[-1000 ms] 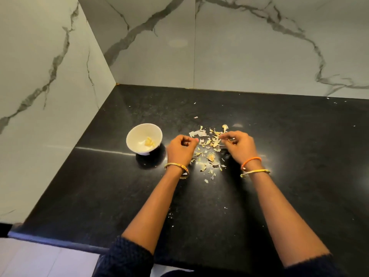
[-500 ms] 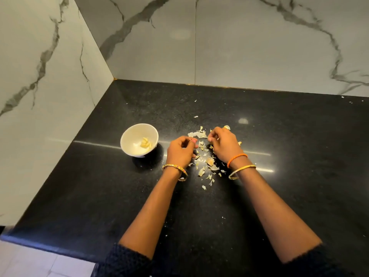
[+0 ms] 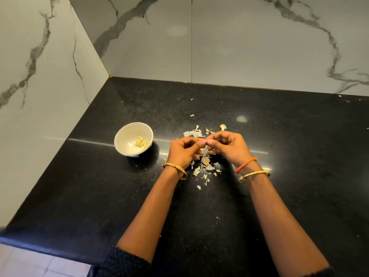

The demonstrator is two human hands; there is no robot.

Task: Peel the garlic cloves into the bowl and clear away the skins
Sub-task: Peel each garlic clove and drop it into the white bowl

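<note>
A small white bowl (image 3: 127, 140) stands on the black counter, left of my hands, with several peeled garlic cloves (image 3: 141, 142) inside. My left hand (image 3: 182, 151) and my right hand (image 3: 227, 145) meet above a scatter of garlic skins (image 3: 205, 162). Their fingertips pinch a small garlic clove (image 3: 206, 142) between them; it is mostly hidden by the fingers. More skins (image 3: 193, 133) lie just beyond my hands.
The black stone counter (image 3: 279, 136) ends in marble walls at the left and back. Its front edge runs at the lower left, with pale floor below. Tiny skin flecks dot the counter near the back wall and by my forearms.
My right hand has come in from the right side of the skin pile and now meets my left hand. Both hands have lifted a little above the skins.
</note>
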